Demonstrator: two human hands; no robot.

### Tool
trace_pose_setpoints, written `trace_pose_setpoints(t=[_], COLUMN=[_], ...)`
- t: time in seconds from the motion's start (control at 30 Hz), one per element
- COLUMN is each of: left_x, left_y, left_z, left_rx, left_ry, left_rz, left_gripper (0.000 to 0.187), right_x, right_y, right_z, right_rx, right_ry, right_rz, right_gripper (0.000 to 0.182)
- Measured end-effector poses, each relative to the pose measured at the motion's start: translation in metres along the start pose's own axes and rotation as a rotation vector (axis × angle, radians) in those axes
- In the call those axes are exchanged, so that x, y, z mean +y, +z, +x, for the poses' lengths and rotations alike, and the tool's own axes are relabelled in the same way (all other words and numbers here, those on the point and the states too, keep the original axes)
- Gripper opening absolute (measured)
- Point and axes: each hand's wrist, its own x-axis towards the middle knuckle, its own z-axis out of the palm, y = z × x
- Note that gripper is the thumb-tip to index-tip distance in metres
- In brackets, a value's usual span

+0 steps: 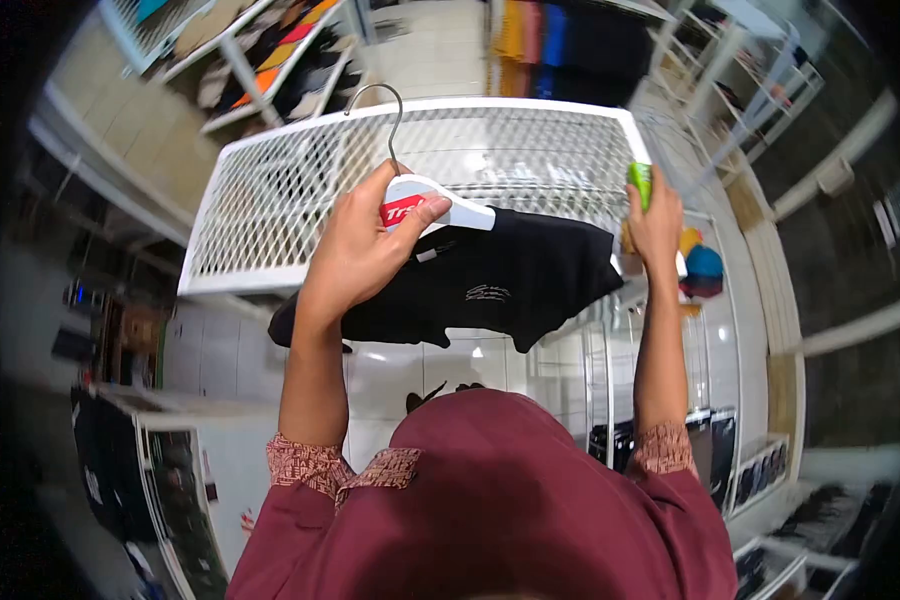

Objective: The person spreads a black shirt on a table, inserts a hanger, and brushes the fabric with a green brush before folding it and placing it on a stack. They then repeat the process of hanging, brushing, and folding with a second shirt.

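My left hand [358, 240] is closed round the neck of a white clothes hanger [472, 214], thumb across a red label on its front. The metal hook [397, 110] points up and away from me. A black T-shirt [540, 265] hangs on it, with small pale script on the chest and a light tag at the collar. Away to the right, at the corner of a white mesh rack [275, 205], my right hand [658, 222] grips a small bright green object [641, 182]. Its lower part is hidden in my fingers, and I cannot tell what kind of thing it is.
Shelves of folded clothes [270, 70] stand at the far left. Yellow, blue and dark garments [560, 50] hang at the back. Below my right hand is a blue-and-red item [704, 265]. A white cabinet [235, 465] stands close on the left, above a tiled floor.
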Motion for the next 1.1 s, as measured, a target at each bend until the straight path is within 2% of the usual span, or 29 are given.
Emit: trace_pose_setpoints(t=[0.03, 0.1, 0.17, 0.23, 0.43, 0.5, 0.6, 0.63, 0.7, 0.77, 0.83, 0.9, 0.97, 1.03, 1.1], left_x=[-0.002, -0.010, -0.014, -0.017, -0.017, -0.012, -0.006, -0.006, -0.006, -0.006, -0.007, -0.010, -0.008, -0.007, -0.006], left_y=[-0.008, -0.023, -0.040, -0.059, -0.093, -0.098, -0.102, -0.107, -0.110, -0.106, -0.099, -0.098, -0.096, -0.095, -0.098], left_z=[-0.010, -0.034, -0.061, -0.090, -0.185, -0.217, -0.264, -0.287, -0.328, -0.367, -0.375, -0.389, -0.388, -0.389, -0.387], left_rx=[0.054, 0.154, 0.267, 0.361, 0.678, 0.779, 0.976, 1.029, 1.142, 1.261, 1.314, 1.346, 1.354, 1.360, 1.366], left_ry=[-0.012, -0.110, -0.166, -0.272, -0.533, -0.598, -0.704, -0.735, -0.831, -0.839, -0.825, -0.854, -0.862, -0.856, -0.900], left_rz=[0.003, -0.016, -0.038, 0.016, 0.182, 0.215, 0.303, 0.318, 0.394, 0.355, 0.356, 0.353, 0.399, 0.412, 0.450], left_gripper=[0.035, 0.032, 0.031, 0.031, 0.027, 0.029, 0.034, 0.034, 0.034, 0.034, 0.032, 0.030, 0.033, 0.034, 0.033], right_x=[-0.024, -0.090, -0.148, -0.194, -0.319, -0.355, -0.390, -0.405, -0.424, -0.435, -0.441, -0.458, -0.467, -0.479, -0.491], right_y=[-0.007, -0.030, -0.041, -0.032, -0.021, -0.014, 0.022, 0.036, 0.067, 0.080, 0.045, 0.007, -0.028, -0.029, 0.007], right_z=[-0.001, -0.007, -0.025, -0.045, -0.127, -0.157, -0.178, -0.186, -0.197, -0.211, -0.217, -0.241, -0.267, -0.288, -0.287], right_rx=[0.092, 0.142, 0.087, 0.099, -0.137, -0.189, -0.185, -0.191, -0.376, -0.399, -0.457, -0.452, -0.588, -0.633, -0.533], right_ry=[-0.056, -0.175, -0.177, -0.325, -0.792, -0.882, -0.887, -0.821, -0.634, -0.630, -0.678, -0.902, -1.098, -1.220, -1.124], right_rz=[0.172, 0.470, 0.695, 0.855, 1.221, 1.253, 1.200, 1.176, 1.084, 1.101, 1.270, 1.452, 1.551, 1.560, 1.472], right_gripper=[0.054, 0.051, 0.052, 0.056, 0.071, 0.072, 0.070, 0.069, 0.066, 0.065, 0.063, 0.063, 0.065, 0.065, 0.064])
